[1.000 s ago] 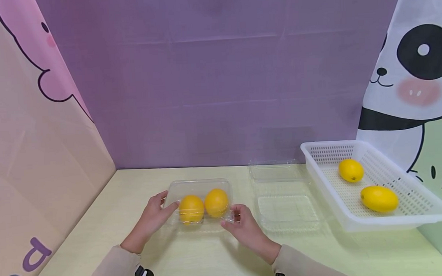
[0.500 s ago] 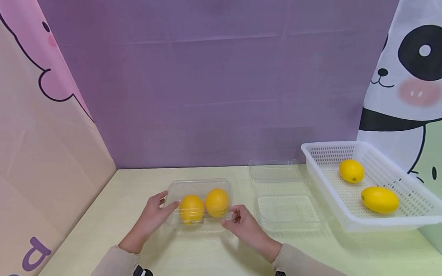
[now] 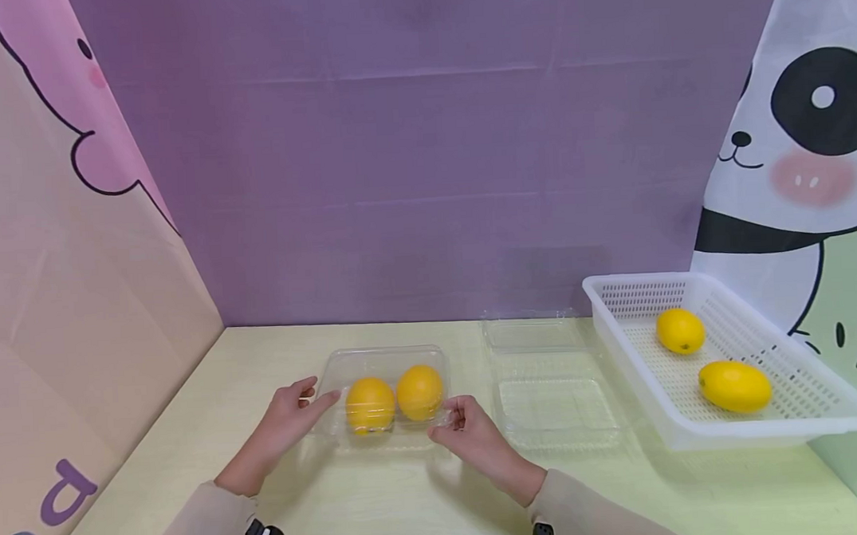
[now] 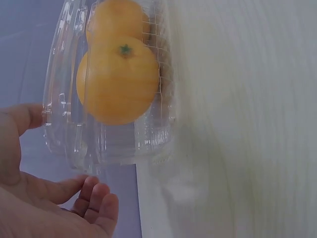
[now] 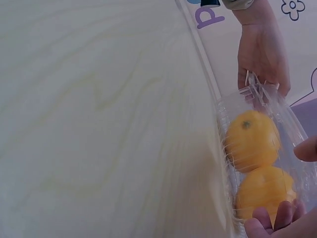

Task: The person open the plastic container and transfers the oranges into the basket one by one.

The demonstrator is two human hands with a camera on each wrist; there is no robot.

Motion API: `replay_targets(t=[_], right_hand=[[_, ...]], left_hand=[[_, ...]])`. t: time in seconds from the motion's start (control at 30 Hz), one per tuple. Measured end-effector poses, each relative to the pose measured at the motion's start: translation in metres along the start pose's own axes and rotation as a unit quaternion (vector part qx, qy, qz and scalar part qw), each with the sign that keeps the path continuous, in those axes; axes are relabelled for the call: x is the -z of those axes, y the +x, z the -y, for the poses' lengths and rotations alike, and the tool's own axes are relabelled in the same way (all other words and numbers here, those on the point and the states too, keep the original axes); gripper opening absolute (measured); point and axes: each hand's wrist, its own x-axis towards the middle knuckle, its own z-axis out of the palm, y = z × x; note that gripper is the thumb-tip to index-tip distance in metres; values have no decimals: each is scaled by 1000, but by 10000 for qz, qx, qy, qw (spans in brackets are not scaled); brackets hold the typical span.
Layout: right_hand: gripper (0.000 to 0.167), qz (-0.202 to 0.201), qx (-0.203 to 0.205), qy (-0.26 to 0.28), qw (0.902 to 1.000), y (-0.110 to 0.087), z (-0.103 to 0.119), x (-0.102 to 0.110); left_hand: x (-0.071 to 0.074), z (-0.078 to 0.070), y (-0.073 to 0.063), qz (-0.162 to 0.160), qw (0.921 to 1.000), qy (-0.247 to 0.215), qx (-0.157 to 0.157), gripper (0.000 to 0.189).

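Two oranges (image 3: pixel 371 405) sit side by side inside a clear plastic clamshell box (image 3: pixel 385 361), whose lid covers them. My left hand (image 3: pixel 287 417) is at the box's left end. In the left wrist view its fingers (image 4: pixel 106 206) are loosely bent beside the end wall, and one digit reaches the clear rim. At the front right corner my right hand (image 3: pixel 475 441) pinches the box between thumb and fingers. In the right wrist view, curled fingers (image 5: pixel 277 218) lie in front of the nearer orange, with the thumb (image 5: pixel 307 148) on the other side.
A second clear clamshell box (image 3: pixel 557 405) lies open on the pale wooden table (image 3: pixel 381 501), right of the right hand. Beyond it a white perforated basket (image 3: pixel 665 417) holds two yellow lemons (image 3: pixel 735 386). A purple cloth (image 3: pixel 425 180) closes off the back.
My left hand has drawn slightly left and its hold on the box's end has loosened. The right hand and the box with the oranges have stayed almost still.
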Motion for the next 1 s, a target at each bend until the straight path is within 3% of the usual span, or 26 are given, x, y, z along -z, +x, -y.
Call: replay_targets(t=[0.3,0.63,1.0], right_hand=[[51,66,-11,-59,10000,1,-2,0],[51,94,24,-47,9999,2,-3,0],[52,62,56,28,10000,0,0,0]], left_hand=[[5,6,-7,214,9997,-110,48,81],[8,8,-13,443,9973,-448,373,91],[3,14,-12,456,9963,-666,311,94]])
